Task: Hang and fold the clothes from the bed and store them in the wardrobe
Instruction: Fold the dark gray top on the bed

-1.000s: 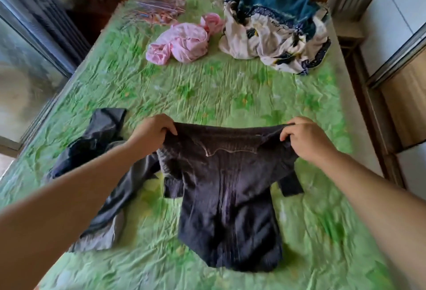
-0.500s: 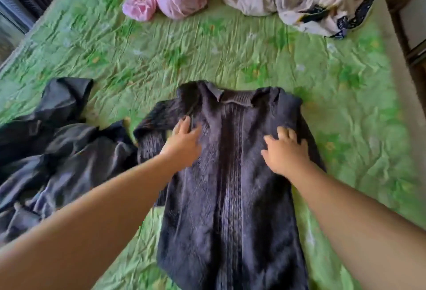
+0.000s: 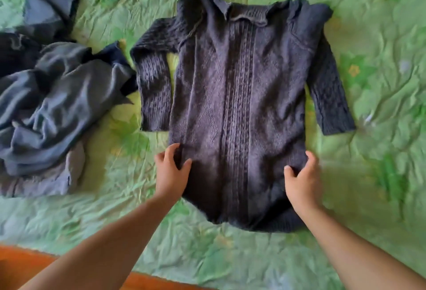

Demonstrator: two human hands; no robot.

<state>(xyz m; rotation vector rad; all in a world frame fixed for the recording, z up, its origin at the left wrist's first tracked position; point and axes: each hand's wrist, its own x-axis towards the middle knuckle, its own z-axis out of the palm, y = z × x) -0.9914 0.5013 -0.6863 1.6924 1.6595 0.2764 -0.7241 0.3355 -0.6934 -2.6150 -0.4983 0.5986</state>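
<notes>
Flattening dark purple knit cardigan [image 3: 239, 96] on green bedsheet [image 3: 380, 36], mid-bed. Our left hand [image 3: 171, 172] and right hand [image 3: 302, 179] press its near hem sides, fingers spread, nothing pinched. Next, we reckon: fold sleeves inward.

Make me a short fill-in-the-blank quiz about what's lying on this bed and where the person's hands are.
1. The dark knitted sweater lies spread flat on a ____ bedsheet.
2. The left hand and right hand both rest near the sweater's ____ end.
3. The crumpled grey garment lies on the person's ____ side of the sweater.
4. Both of the sweater's ____ lie alongside its body.

Missing words: green; lower; left; sleeves
</notes>
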